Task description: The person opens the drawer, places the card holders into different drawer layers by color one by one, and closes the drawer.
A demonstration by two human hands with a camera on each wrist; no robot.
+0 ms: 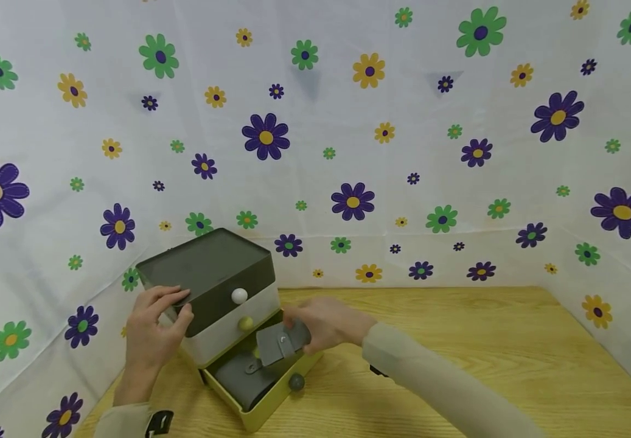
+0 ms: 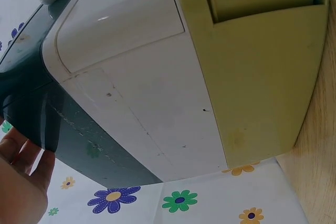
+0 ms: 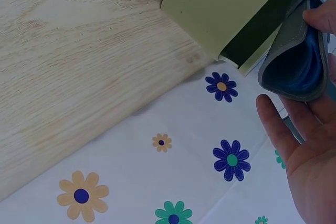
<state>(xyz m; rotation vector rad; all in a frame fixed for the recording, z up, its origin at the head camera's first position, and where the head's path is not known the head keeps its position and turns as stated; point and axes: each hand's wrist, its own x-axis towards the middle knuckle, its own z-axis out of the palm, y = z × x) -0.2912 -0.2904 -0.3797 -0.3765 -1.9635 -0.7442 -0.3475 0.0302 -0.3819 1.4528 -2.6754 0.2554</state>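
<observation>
A three-tier drawer box (image 1: 205, 267) stands on the table, dark on top, white in the middle, yellow-green below. Its bottom drawer (image 1: 255, 417) is pulled out. Inside lies a larger dark grey case (image 1: 244, 380) with a snap strap. Above the drawer, my right hand (image 1: 328, 322) grips a small grey wallet (image 1: 274, 347) with a snap strap; in the right wrist view the wallet (image 3: 286, 61) shows a curved fold and a blue inside. My left hand (image 1: 153, 328) rests on the upper left edge of the box, its fingertips (image 2: 44, 163) touching the dark tier.
Wood-grain table (image 1: 430, 340) extends to the right of the box. A white cloth with printed flowers (image 1: 315, 140) surrounds the table at the back and sides. Round knobs mark the drawers: white (image 1: 240, 296), yellow-green (image 1: 246, 323) and dark grey (image 1: 296, 382).
</observation>
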